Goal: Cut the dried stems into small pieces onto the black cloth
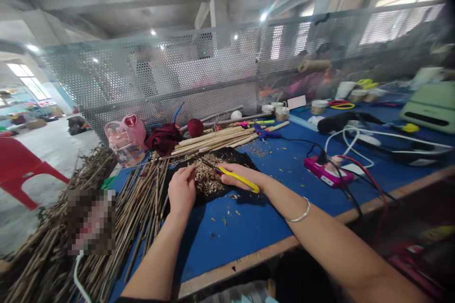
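My right hand (236, 176) grips a pair of scissors (245, 181) with yellow handles. Their dark blades point left, over a pile of dry, pale brown plant bits (208, 177). At the pile's left edge is my left hand (182, 190), its fingers bent and drawn together near the blade tips. Whatever it pinches, if anything, is too small to make out. Under the pile lies a black cloth (241, 155), spread on the blue tabletop (213, 246). Small loose bits are scattered around the cloth.
Long dry stalks (142, 208) lie in a bundle at the left. Peeled sticks (220, 138), a blue glue gun (265, 132) and a dark red yarn ball (195, 128) are behind the pile. A magenta power strip (329, 171) with cables sits right. A perforated screen (199, 71) stands behind.
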Motion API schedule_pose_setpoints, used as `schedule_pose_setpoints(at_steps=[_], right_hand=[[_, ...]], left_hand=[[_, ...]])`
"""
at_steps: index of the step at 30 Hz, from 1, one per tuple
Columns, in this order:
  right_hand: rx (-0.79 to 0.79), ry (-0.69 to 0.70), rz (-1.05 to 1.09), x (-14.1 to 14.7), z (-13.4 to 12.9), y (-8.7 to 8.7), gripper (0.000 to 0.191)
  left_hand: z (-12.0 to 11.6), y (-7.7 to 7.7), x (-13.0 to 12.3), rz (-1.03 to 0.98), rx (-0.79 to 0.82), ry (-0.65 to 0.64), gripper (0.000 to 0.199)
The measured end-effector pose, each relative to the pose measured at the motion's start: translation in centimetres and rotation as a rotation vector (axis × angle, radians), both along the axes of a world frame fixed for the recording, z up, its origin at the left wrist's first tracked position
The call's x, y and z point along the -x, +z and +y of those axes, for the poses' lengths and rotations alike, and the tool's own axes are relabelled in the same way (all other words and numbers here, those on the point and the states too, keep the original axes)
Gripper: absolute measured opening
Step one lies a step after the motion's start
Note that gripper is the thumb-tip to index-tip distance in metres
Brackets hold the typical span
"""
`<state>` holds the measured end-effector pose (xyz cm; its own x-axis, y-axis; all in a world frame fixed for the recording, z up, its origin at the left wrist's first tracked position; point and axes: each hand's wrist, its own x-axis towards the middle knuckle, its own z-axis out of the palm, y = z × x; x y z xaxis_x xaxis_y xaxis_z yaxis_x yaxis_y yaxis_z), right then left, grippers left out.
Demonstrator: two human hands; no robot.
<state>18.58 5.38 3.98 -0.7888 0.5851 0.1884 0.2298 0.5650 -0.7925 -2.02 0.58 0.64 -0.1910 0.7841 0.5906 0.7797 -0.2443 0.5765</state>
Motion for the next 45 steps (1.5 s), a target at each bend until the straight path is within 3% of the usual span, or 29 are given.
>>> schedule_pose_setpoints(at_steps=[3, 12, 18, 25, 29, 33, 38, 41, 45], right_hand=[[0.106, -0.041, 0.004, 0.3, -0.7, -0.1, 0.064], [0.624, -0.209, 0.022, 1.3, -1.3, -0.9, 0.064], [0.668, -0.278, -0.014, 1.6, -1.0, -1.5, 0.063], [0.584, -0.284, -0.1, 1.5, -1.0, -1.5, 0.064], [0.552, -0.227, -0.13, 1.1, -0.8, -1.4, 0.064], [0.395, -0.216, -0.086, 0.5, -0.6, -0.8, 0.065], [-0.212, -0.339, -0.155, 0.5, -0.5, -0.8, 0.067], [-0.335, -0.377, -0.21, 0.9, -0.4, -1.6, 0.075], [-0.401, -0.37, -0.198, 1.7, -0.4, -2.6, 0.081]], left_hand=[[0.1, 0.0, 0.3, 0.057, 0.015, 0.003, 0.027], [0.6, -0.3, 1.2, 0.208, 0.126, -0.026, 0.029], [0.5, -0.2, 1.0, 0.254, 0.173, -0.07, 0.03], [0.4, -0.1, 1.3, 0.323, 0.208, -0.069, 0.029], [0.5, 0.1, 1.3, 0.252, 0.23, -0.035, 0.029], [0.7, 0.0, 0.7, -0.16, 0.253, -0.029, 0.029], [0.4, 0.3, -0.8, -0.894, 0.408, -0.33, 0.041], [0.2, 0.5, -1.5, -1.054, 0.437, -0.388, 0.044], [0.2, 0.1, -1.9, -1.103, 0.458, -0.387, 0.043]])
